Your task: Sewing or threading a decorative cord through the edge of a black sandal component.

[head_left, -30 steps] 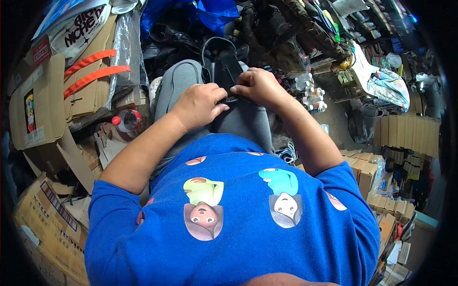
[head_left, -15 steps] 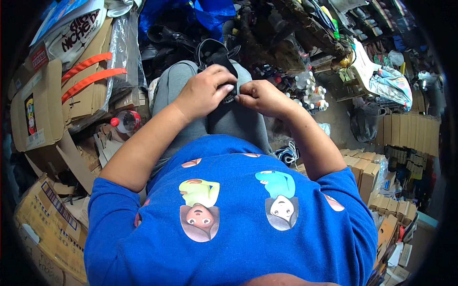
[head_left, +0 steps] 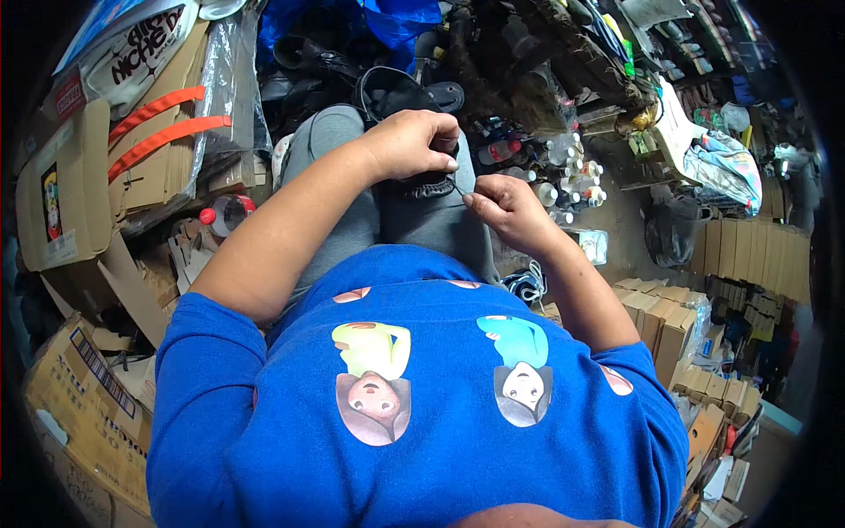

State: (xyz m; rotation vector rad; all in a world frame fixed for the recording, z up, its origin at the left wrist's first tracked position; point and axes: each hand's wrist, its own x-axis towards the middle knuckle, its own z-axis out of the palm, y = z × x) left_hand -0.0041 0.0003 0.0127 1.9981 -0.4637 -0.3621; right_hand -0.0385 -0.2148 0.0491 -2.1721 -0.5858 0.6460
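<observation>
I sit with a black shoe (head_left: 388, 91) resting on my grey-trousered lap (head_left: 333, 145). My left hand (head_left: 409, 145) is closed over the shoe's near edge and holds it down. My right hand (head_left: 506, 207) is just to the right of it, at my knee, with thumb and forefinger pinched on a thin needle or thread (head_left: 459, 187) that runs up to the shoe's edge. Most of the shoe's near part is hidden under my left hand.
Flattened cardboard boxes with orange strips (head_left: 154, 119) lie at my left, beside a red-capped bottle (head_left: 224, 214). Several small bottles (head_left: 563, 176) stand on the floor at my right. Stacked cardboard (head_left: 660, 317), a dark bag (head_left: 673, 229) and a blue bag (head_left: 396, 18) crowd around.
My right hand has drawn away from the shoe, down and to the right, pulling the thread. My left hand has stayed on the shoe.
</observation>
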